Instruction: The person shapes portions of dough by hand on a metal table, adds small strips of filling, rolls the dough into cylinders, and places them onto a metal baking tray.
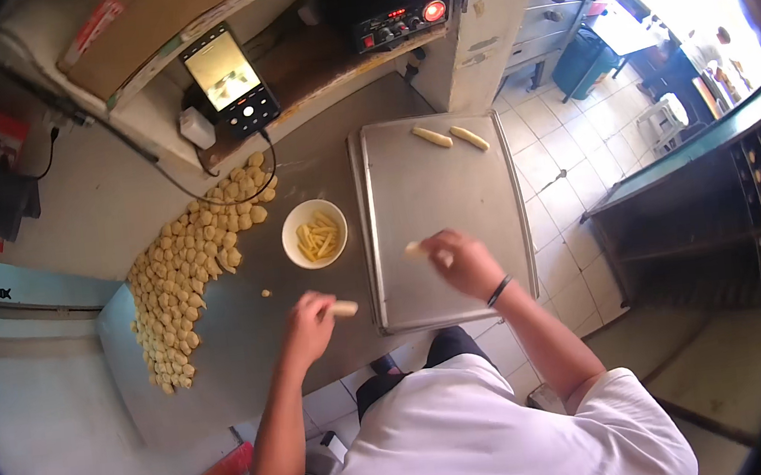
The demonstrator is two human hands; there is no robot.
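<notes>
My left hand (313, 328), above the metal table near its front, is closed with a short pale dough stick (344, 308) pinched in the fingertips. Over the baking tray (442, 203), my right hand (465, 264) is closed on a pale piece of dough (414, 250), slightly blurred. Two long dough sticks (432, 136) lie side by side at the tray's far end. Between the tray and a large spread of dough balls (188, 258) stands a white bowl (289, 244) with yellow sticks (317, 237) in it. A small dough scrap (267, 293) lies near my left hand.
A phone (229, 77) leans on the shelf above the table, its cable (238, 202) hanging over the dough balls. A black electronic box (399, 18) with a red light sits farther right. Beyond the tray are a tiled floor (564, 176) and a dark rack (703, 213).
</notes>
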